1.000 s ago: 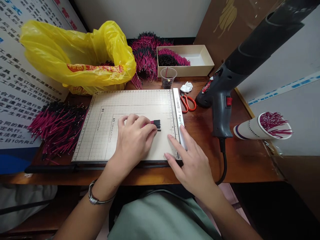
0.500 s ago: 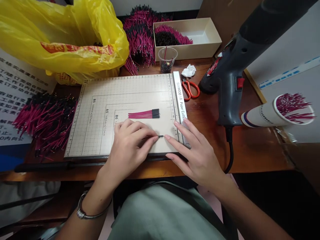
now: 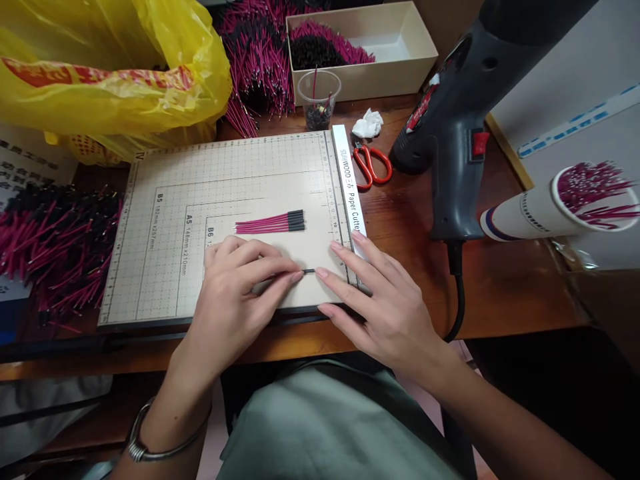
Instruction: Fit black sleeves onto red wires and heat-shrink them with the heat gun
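Observation:
My left hand (image 3: 237, 293) lies palm down on the beige paper cutter board (image 3: 150, 267), its fingers pressing a single wire whose black tip (image 3: 309, 271) pokes out past the fingertips. My right hand (image 3: 383, 303) rests spread beside it, one fingertip touching that black tip and other fingers on the cutter's white rail (image 3: 350, 193). A neat row of pink wires with black ends (image 3: 270, 222) lies on the board just beyond my left hand.
A grey heat gun (image 3: 457, 133) stands at the right with its cord over the table edge. A paper cup of wires (image 3: 560, 203), orange scissors (image 3: 373, 167), a small plastic cup (image 3: 319, 99), a cardboard box (image 3: 400, 53), a yellow bag (image 3: 110, 73) and wire heaps (image 3: 50, 240) surround the board.
My left hand has left the row of wires and slid toward me with one wire under its fingers. My right hand's fingertip has come to the wire's tip. The camera tilted down.

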Motion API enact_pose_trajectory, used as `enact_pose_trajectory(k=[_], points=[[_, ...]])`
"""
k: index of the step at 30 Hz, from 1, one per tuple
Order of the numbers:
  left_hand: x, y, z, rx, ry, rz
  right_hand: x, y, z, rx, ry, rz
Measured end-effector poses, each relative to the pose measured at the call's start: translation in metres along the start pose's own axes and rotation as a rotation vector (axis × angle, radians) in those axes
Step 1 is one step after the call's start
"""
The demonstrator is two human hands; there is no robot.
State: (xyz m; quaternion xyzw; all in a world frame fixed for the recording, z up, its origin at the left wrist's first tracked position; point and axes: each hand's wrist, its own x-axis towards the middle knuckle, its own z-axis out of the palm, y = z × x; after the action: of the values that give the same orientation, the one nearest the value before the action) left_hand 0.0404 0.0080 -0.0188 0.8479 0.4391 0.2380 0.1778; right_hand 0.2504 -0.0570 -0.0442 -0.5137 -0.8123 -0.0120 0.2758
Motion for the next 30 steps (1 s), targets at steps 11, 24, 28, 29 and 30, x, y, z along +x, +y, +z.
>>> enact_pose_trajectory(k=[11,24,28,29,30], points=[[0.000,0.001,-0.001,0.046,-0.003,0.003,-0.001,-0.001,0.001,0.027,-0.006,0.006],[-0.001,0.000,-0.003,0.021,-0.031,0.008,0.001,-0.004,0.003,0.033,0.055,0.068],[-0.002,-0.001,-0.004,0.002,-0.041,0.024,0.006,-0.004,-0.004,0.073,0.021,0.087],[-0.002,-0.001,-0.004,-0.002,-0.044,0.024,0.009,-0.004,-0.006,0.072,0.020,0.089],[-0.002,-0.001,-0.004,-0.006,-0.048,0.024,0.011,-0.003,-0.007,0.067,0.018,0.092]])
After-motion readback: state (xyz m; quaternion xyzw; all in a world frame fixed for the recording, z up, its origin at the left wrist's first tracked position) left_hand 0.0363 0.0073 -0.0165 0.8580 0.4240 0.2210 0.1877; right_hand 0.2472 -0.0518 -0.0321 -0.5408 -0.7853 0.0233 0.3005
